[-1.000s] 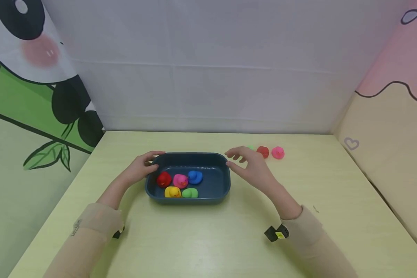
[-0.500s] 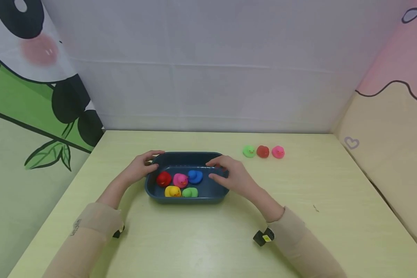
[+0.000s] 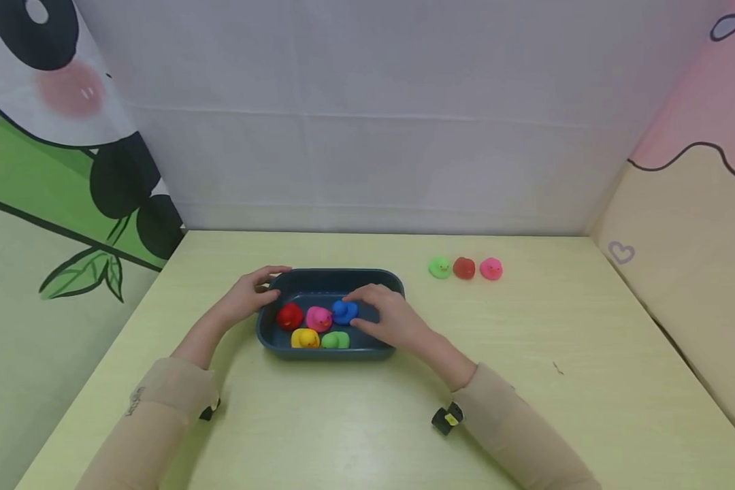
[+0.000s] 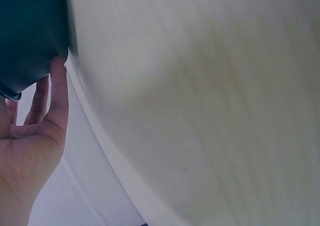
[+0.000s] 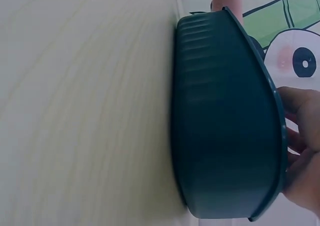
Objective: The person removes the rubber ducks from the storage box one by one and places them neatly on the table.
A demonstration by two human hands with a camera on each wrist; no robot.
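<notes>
A dark blue-green plastic basin [image 3: 331,354] stands on the table. My left hand [image 3: 245,296] holds its left end, thumb over the rim and fingers along the outer wall. In the left wrist view those fingers [image 4: 59,93] lie against the wall. Inside are a red rubber duck [image 3: 290,316], a pink duck [image 3: 319,318], a blue duck [image 3: 344,312], a yellow duck [image 3: 305,338] and a green duck [image 3: 335,339]. My right hand [image 3: 392,318] reaches over the right side, thumb and forefinger apart at the blue duck. In the right wrist view, the basin wall partly hides that hand [image 5: 302,146].
Behind the basin to the right, a green duck [image 3: 439,267], a red duck [image 3: 464,268] and a pink duck [image 3: 491,269] sit in a row on the pale wooden table [image 3: 343,422]. A white back wall [image 3: 373,170] and printed side panels enclose the table.
My right hand has moved left from beside the basin's right rim to over its inside, by the blue duck. The green duck behind has come into full view. My left hand stays put.
</notes>
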